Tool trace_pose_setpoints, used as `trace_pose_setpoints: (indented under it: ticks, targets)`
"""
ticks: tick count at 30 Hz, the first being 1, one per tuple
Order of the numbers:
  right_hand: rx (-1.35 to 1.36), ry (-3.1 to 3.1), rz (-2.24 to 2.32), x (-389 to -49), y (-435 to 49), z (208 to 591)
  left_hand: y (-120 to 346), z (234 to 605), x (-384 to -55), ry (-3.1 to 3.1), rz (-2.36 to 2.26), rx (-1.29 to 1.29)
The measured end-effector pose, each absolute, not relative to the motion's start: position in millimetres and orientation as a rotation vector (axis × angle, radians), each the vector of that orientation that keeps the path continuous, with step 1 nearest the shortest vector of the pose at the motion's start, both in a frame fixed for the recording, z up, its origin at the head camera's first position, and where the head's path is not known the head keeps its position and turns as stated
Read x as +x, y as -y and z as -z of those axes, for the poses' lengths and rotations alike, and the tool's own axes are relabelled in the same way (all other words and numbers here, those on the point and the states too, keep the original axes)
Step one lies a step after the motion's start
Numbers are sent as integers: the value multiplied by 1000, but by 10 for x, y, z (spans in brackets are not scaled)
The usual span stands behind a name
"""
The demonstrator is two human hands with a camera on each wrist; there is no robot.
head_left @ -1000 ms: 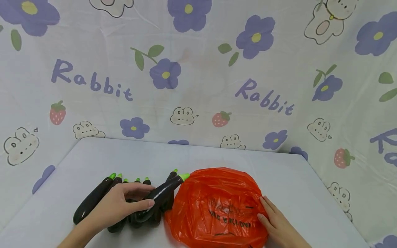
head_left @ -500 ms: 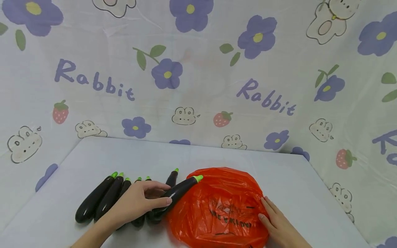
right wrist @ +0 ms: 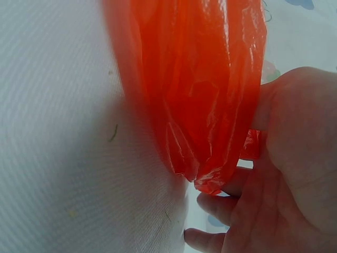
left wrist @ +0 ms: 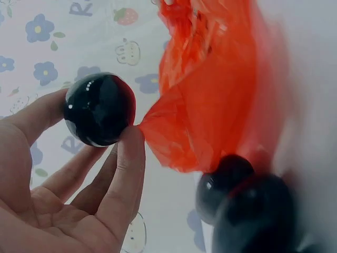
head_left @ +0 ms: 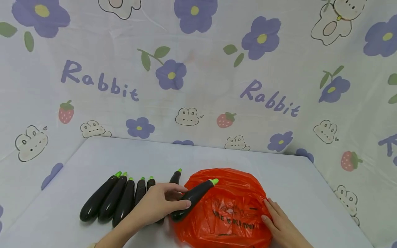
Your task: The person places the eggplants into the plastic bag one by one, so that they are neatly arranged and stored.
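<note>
My left hand (head_left: 159, 203) pinches a dark, glossy eggplant (head_left: 196, 196) with a bright green stem end, its thumb on the near side and fingers on the far side. The eggplant tilts up to the right over the left part of a red plastic bag (head_left: 235, 199). From the left wrist, its round bottom end (left wrist: 99, 109) shows between thumb and fingers. My right hand (head_left: 282, 224) holds the bag's right edge. In the right wrist view, the red film (right wrist: 195, 89) runs between that hand's thumb and fingers.
Several more eggplants (head_left: 99, 199) lie side by side on the white table (head_left: 149, 150), left of the bag, partly hidden by my left arm. Another eggplant (head_left: 175, 177) lies behind the left hand, close to the bag. A patterned cloth (head_left: 204, 86) hangs behind the table.
My left hand has carried the eggplant to the right, from above the other eggplants to over the bag's left part. My right hand stays at the bag's edge. The head view has shifted slightly.
</note>
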State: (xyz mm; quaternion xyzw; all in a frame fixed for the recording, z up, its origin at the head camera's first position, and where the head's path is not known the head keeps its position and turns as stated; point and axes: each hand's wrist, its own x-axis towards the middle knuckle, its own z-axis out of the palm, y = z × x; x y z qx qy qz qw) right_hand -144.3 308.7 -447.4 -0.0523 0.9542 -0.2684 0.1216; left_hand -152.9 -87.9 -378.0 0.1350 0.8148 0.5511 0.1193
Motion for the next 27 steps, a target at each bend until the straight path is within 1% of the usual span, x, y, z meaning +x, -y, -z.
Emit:
trace_pose_setpoints:
  ticks: [6, 14, 20, 27]
  targets:
    - [-156, -2788, 793, -1436, -3085, 4471, 776, 3725, -1519, -2391, -1600, 460]
    - [-112, -2776, 790, -1426, -3073, 4468, 626, 3718, -1536, -2396, -1568, 459]
    - [-149, -2767, 815, -1448, -3104, 4482, 450, 3780, -1550, -2380, -1526, 461]
    - [-129, -2732, 837, -1440, -3109, 4481, 248, 3925, -1574, -2356, -1522, 456]
